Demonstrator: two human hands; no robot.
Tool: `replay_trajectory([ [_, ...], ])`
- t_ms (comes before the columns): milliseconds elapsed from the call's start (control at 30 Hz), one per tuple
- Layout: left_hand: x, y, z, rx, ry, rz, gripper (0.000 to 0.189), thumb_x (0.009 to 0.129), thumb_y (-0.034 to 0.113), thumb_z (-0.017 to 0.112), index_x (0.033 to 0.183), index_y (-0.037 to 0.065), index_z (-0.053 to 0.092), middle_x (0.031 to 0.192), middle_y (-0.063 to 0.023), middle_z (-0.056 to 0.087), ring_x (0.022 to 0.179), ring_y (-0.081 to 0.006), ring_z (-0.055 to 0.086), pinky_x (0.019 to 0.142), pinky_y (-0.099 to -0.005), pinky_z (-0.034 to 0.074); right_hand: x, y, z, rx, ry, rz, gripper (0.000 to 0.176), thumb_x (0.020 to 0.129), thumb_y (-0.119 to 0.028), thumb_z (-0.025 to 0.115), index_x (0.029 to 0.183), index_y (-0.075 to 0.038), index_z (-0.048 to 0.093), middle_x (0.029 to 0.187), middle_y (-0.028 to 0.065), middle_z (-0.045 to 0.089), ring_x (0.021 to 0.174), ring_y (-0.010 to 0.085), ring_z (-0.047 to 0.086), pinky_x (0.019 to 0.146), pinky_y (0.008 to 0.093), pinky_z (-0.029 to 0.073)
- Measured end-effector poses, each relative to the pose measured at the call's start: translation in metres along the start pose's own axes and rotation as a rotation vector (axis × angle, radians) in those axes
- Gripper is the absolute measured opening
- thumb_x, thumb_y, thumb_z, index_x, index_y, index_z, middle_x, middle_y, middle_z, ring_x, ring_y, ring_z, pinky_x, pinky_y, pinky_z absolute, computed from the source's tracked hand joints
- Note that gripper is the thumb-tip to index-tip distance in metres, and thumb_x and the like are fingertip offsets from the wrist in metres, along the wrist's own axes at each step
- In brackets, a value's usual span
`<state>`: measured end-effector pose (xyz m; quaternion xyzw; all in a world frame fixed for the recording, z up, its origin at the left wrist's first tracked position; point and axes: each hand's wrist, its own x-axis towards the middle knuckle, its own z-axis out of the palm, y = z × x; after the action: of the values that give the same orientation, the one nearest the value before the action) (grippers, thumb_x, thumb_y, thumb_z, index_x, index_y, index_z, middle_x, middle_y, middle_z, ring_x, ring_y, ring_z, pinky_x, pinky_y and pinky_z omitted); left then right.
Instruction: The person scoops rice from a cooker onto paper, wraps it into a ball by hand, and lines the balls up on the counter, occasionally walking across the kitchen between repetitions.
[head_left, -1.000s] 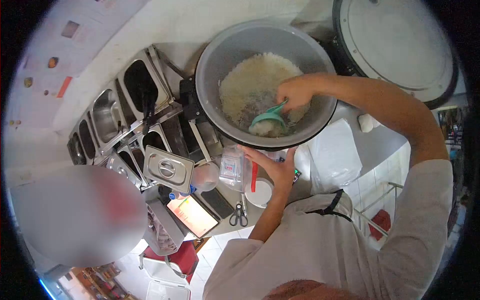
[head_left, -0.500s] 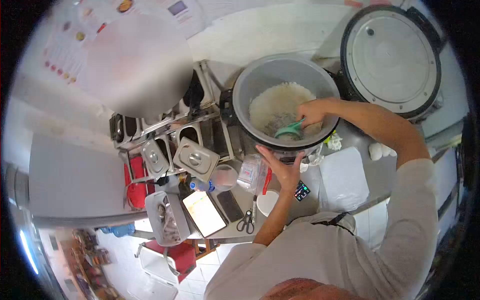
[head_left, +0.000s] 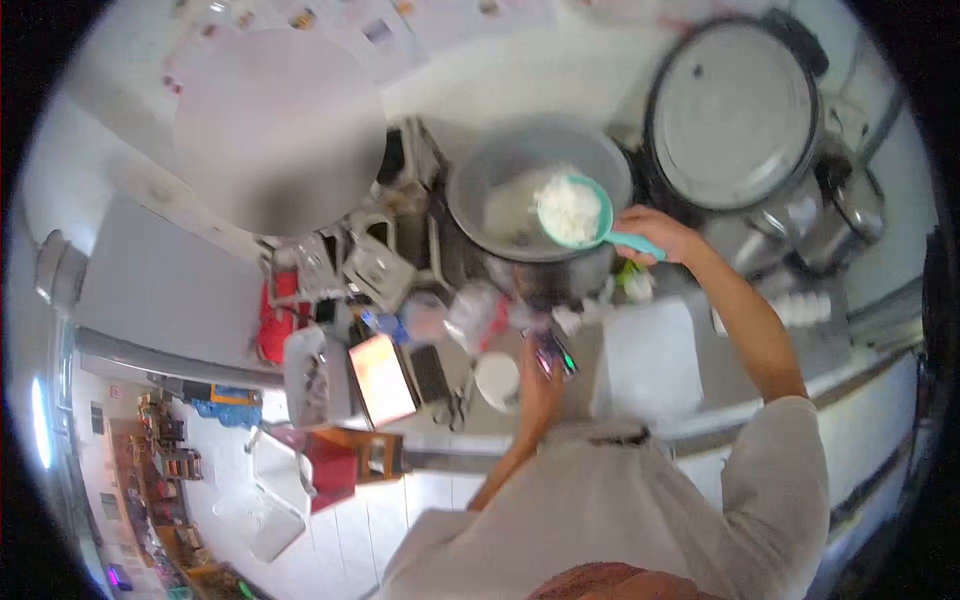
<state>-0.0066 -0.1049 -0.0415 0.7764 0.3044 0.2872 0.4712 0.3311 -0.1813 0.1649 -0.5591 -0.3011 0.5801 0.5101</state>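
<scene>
My right hand (head_left: pixel 660 235) grips the handle of a green scoop (head_left: pixel 606 222). White cooked rice (head_left: pixel 570 210) heaps in the scoop, which is raised over the right part of a large grey pot (head_left: pixel 470 190). More rice lies down inside the pot. In front of the pot, low over the counter, my left hand (head_left: pixel 540 375) is smeared by motion, with its fingers hard to make out. A lit phone (head_left: pixel 556 357) is right beside it, and a round white lid (head_left: pixel 497 380) lies to its left.
A large round cooker lid (head_left: pixel 735 115) stands open at the right. Metal containers (head_left: pixel 380 265), a tablet (head_left: pixel 382 380), a dark phone (head_left: pixel 430 374), scissors (head_left: pixel 453 408) and a grey bin (head_left: pixel 318 375) are on the left. A white sheet (head_left: pixel 652 358) lies on the counter front.
The scoop has come up out of the pot full of rice, with my right hand on its handle. My left hand has moved away from the pot's front, down toward the phone. The view has shifted.
</scene>
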Motion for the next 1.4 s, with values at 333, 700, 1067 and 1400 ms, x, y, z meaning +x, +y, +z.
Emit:
replay_trajectory([
  [333,-0.071,-0.044,0.146,0.414,-0.585,0.143,0.098,0.084,0.041,0.078,0.156,-0.002,0.027,0.161,-0.0217,0.032,0.149,-0.0398,0.029,0.121,-0.0533,0.027,-0.182,0.275,-0.022,-0.237,0.656,0.214,0.041,0.101,-0.03,0.061,0.133,-0.004,0.065,0.07,0.0054,0.062,0.05,0.0149,0.056,0.046,0.0292,0.045],
  [700,-0.073,-0.04,0.169,0.871,-0.7,0.131,0.142,0.059,0.068,0.083,0.163,0.007,0.009,0.172,-0.0099,0.01,0.158,-0.0269,0.013,0.123,-0.0629,0.011,-0.169,0.391,0.025,-1.204,0.871,-0.2,0.063,0.09,-0.005,0.056,0.152,-0.016,0.047,0.098,0.0094,0.059,0.087,0.026,0.067,0.066,0.0406,0.058],
  [1067,-0.066,-0.019,0.146,0.827,-0.743,0.211,0.093,0.078,0.045,0.081,0.152,0.006,0.04,0.159,-0.0134,0.038,0.147,-0.03,0.037,0.121,-0.0564,0.024,-0.184,0.35,0.03,-0.937,0.868,-0.324,0.057,0.095,-0.008,0.063,0.15,-0.014,0.051,0.101,0.0121,0.062,0.08,0.032,0.064,0.071,0.0386,0.053],
  [1400,-0.074,-0.046,0.19,0.592,-0.916,0.649,0.022,0.091,0.016,0.062,0.111,0.008,0.061,0.116,-0.0096,0.06,0.113,-0.0276,0.063,0.08,-0.0418,0.06,0.0,0.017,0.071,-1.106,0.805,-0.748,0.043,0.092,-0.012,0.063,0.135,-0.008,0.061,0.128,0.0179,0.063,0.113,0.0377,0.061,0.097,0.0434,0.051],
])
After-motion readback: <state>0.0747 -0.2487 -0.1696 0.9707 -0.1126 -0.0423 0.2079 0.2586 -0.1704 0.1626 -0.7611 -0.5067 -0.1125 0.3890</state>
